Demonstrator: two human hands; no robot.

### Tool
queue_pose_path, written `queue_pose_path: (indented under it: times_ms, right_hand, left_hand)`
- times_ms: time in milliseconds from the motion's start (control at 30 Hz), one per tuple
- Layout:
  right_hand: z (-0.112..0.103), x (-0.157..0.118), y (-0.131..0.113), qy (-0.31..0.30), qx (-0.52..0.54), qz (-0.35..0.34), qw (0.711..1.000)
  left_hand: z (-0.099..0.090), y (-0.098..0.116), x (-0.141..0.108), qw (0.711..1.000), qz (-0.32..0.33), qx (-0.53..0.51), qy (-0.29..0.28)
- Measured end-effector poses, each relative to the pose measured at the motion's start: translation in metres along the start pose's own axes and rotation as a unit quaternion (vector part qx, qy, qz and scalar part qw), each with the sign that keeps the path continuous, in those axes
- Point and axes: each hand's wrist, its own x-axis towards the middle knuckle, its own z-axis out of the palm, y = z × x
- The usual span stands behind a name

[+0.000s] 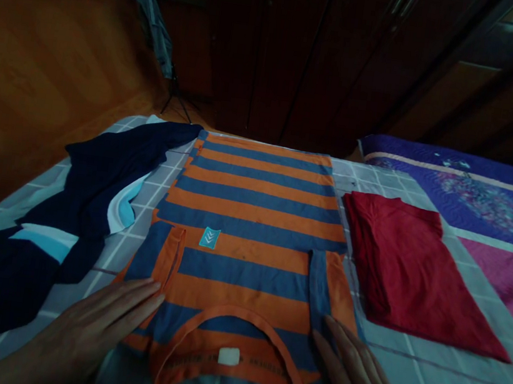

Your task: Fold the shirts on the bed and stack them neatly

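An orange and blue striped T-shirt (253, 217) lies spread flat on a grey checked bedsheet (421, 377), its neckline nearest to me. Both sleeves lie turned inward over the body. A small teal patch (209, 238) shows on the chest. My left hand (97, 322) rests flat with fingers stretched over the left sleeve and shoulder. On the opposite shoulder, my right hand (355, 375) lies palm down, its fingers extended on the cloth. Neither hand grips the fabric.
Dark navy clothing with light blue and white parts (90, 195) lies crumpled on the left. A folded red garment (411, 269) is on the right, beside a purple and pink cover (468, 195). Behind stand dark cabinets (294, 52) and a thin stand holding an umbrella (157, 31).
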Motion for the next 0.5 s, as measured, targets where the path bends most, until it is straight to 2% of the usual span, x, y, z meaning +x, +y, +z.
queue_pose_path:
  times_ms: [100, 300, 500]
  right_hand:
    - [-0.001, 0.008, 0.001, 0.0, 0.021, 0.011, 1.0]
    - [-0.015, 0.029, 0.01, 0.025, 0.095, 0.012, 0.995]
    - [-0.052, 0.047, 0.015, 0.026, 0.113, -0.003, 0.993]
  left_hand:
    - [0.002, -0.005, -0.002, 0.999, 0.035, 0.02, 0.01]
    - [0.001, -0.015, -0.004, 0.998, -0.015, -0.021, 0.051]
    - [-0.02, -0.025, -0.002, 0.999, 0.015, -0.04, -0.017]
